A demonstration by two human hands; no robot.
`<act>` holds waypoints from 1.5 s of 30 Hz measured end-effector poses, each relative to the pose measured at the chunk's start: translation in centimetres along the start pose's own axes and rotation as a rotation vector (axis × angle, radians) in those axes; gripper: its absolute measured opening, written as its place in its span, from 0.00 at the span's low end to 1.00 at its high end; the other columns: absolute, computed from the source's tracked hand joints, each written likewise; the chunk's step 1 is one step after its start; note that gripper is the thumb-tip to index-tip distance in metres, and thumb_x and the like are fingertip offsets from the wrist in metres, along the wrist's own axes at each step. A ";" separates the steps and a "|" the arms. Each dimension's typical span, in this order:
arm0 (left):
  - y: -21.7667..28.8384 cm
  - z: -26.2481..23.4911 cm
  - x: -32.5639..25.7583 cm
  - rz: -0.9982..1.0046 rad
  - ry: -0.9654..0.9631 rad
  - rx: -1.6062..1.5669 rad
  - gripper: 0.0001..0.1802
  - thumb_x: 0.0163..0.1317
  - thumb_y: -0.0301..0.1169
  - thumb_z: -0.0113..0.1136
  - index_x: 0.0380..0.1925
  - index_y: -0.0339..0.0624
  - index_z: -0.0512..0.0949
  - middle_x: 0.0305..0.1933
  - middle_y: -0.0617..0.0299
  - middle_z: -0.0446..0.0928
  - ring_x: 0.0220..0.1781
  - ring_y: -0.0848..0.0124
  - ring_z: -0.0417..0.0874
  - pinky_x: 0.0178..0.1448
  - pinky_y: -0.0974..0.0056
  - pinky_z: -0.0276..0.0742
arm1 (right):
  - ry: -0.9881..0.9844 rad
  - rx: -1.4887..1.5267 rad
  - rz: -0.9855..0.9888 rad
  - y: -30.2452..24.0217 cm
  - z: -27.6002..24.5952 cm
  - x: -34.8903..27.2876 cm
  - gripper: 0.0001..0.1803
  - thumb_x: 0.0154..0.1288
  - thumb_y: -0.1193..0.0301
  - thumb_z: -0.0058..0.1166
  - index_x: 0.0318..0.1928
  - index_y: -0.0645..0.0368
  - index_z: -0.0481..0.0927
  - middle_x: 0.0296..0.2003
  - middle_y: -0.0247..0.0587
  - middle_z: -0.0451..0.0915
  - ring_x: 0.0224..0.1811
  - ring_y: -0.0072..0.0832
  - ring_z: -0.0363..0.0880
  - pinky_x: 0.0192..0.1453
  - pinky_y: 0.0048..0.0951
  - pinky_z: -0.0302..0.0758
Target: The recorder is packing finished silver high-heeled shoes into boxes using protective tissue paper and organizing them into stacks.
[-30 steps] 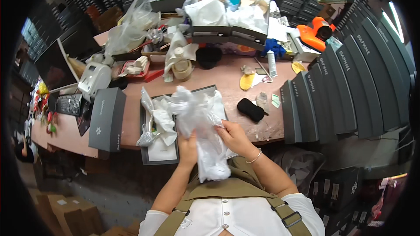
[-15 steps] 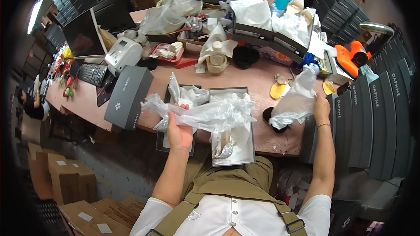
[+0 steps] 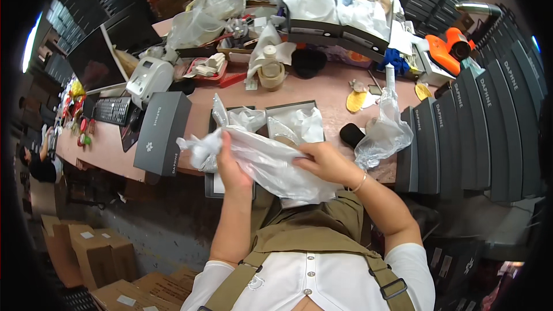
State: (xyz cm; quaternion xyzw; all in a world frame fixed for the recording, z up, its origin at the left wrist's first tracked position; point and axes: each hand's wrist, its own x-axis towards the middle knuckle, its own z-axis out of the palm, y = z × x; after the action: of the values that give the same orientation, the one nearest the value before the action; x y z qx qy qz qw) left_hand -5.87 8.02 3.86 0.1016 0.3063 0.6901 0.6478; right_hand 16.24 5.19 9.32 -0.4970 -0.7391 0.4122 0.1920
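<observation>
A crumpled, translucent plastic bag (image 3: 268, 167) stretches between my hands, above two open shoeboxes. My left hand (image 3: 235, 167) is closed round its left part, with the thumb up. Near its right part, my right hand (image 3: 325, 162) pinches the plastic between thumb and fingers. Under the bag, the right shoebox (image 3: 291, 105) holds a glittery shoe (image 3: 282, 131) and white tissue paper (image 3: 306, 122); the bag hides much of them. Another glittery shoe (image 3: 219, 109) pokes up from the left shoebox (image 3: 214, 187), beside more white paper.
A second plastic bag (image 3: 387, 138) lies right of my hands, beside a black round object (image 3: 351, 135). Closed grey shoeboxes (image 3: 449, 138) stand in a row at the right. A grey box lid (image 3: 164, 132) leans at the left, near a keyboard (image 3: 112, 110).
My right hand has come from the bag at the right to the bag in my left hand and grips it. The right-hand bag stays on the table. The view has shifted slightly.
</observation>
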 end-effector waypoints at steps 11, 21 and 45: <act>5.1 -10.2 1.8 -0.072 0.190 -0.094 0.13 0.56 0.24 0.61 0.43 0.42 0.76 0.45 0.63 0.78 0.49 0.65 0.78 0.57 0.58 0.73 | 0.390 -0.076 -0.074 5.9 0.5 -6.0 0.09 0.54 0.75 0.59 0.31 0.65 0.73 0.24 0.47 0.76 0.27 0.39 0.76 0.33 0.35 0.71; 4.0 -10.2 2.3 0.252 0.015 0.531 0.06 0.60 0.25 0.63 0.36 0.37 0.78 0.36 0.65 0.79 0.36 0.77 0.79 0.42 0.71 0.75 | 0.369 -0.086 0.179 7.2 -2.6 -11.8 0.09 0.57 0.75 0.60 0.31 0.66 0.74 0.21 0.42 0.72 0.24 0.25 0.67 0.31 0.28 0.68; 5.3 -6.6 0.9 -0.081 -0.377 0.444 0.18 0.70 0.44 0.49 0.43 0.39 0.77 0.41 0.63 0.80 0.43 0.74 0.81 0.48 0.67 0.76 | 0.147 -0.148 -0.110 4.1 3.4 -3.3 0.16 0.57 0.70 0.62 0.44 0.63 0.78 0.37 0.54 0.79 0.37 0.49 0.77 0.43 0.39 0.74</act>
State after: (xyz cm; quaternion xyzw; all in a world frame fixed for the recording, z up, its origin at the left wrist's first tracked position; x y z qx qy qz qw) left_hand -13.94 7.07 1.38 0.3551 0.3280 0.5485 0.6823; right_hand 17.65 1.48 4.46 -0.4977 -0.7774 0.3076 0.2307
